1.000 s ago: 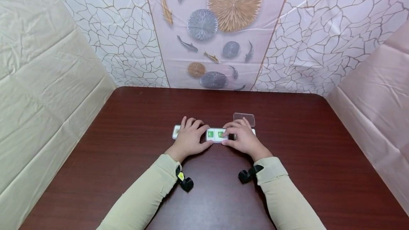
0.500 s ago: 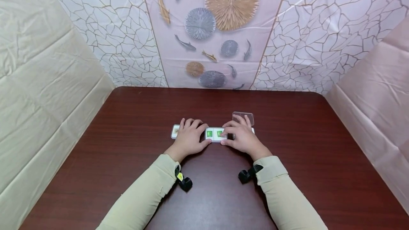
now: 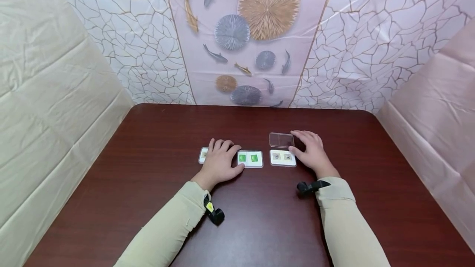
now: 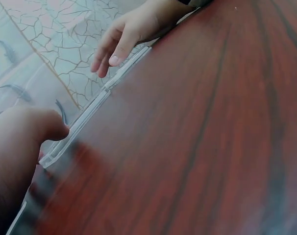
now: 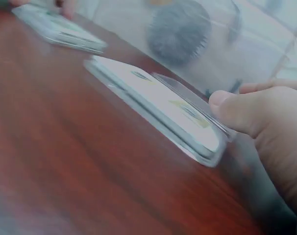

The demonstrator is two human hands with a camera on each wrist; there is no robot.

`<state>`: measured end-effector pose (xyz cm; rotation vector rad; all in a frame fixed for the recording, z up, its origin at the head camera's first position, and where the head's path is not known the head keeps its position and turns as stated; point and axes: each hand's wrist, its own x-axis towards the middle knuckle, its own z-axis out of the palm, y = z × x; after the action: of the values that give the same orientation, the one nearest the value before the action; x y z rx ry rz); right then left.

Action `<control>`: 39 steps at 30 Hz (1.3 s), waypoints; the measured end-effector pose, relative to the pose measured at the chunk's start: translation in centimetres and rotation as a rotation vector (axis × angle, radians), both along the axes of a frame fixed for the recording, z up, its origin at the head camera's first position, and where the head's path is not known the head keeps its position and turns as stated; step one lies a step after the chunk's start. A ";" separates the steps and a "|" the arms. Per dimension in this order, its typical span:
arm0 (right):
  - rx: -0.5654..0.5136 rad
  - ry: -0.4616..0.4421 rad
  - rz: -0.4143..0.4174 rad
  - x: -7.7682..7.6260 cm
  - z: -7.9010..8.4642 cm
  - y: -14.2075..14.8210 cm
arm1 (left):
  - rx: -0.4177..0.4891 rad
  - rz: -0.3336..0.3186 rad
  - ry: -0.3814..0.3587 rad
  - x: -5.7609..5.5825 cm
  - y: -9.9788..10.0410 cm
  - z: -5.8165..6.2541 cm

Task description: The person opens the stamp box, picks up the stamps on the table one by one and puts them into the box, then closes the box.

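Observation:
In the head view, my left hand (image 3: 219, 160) spans the left end of a flat clear-edged case (image 3: 250, 159) with two green squares on white. Its thumb and index finger hold that end. Its back covers most of another flat case (image 3: 202, 155) further left. My right hand (image 3: 311, 151) has moved beside a clear lid (image 3: 281, 140), thumb and index finger spread at the lid's right corners. Just below that lid lies a white case (image 3: 283, 158) with two small tan squares. In the right wrist view, the right thumb overlaps the lid's edge (image 5: 187, 95).
The cases lie in a row on a dark red-brown table (image 3: 237, 234). Behind its far edge hangs a patterned cloth (image 3: 267, 69), with pale cloth walls (image 3: 55, 106) on both sides. Each wrist wears a black strap-on camera (image 3: 215, 215).
My right hand has let go of the green-square case and moved right to the clear lid, uncovering the case with tan squares. The left hand has stayed in place.

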<state>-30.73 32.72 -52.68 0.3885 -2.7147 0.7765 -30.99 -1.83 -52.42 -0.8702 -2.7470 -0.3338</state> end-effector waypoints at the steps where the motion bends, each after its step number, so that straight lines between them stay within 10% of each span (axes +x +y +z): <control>1: -0.009 -0.030 -0.003 -0.2 -0.1 0.4 | 0.004 -0.004 0.003 0.0 0.2 -0.1; 18: -0.048 -0.109 0.002 -1.5 0.2 1.0 | -0.050 -0.031 0.002 1.4 7.4 0.3; 39: -0.142 0.041 0.176 4.0 -0.5 0.8 | -0.055 0.013 -0.033 1.7 8.5 0.2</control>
<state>-26.76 33.51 -53.18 0.6095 -2.5932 0.9905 -29.32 6.71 -52.21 -0.8675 -2.8033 -0.2731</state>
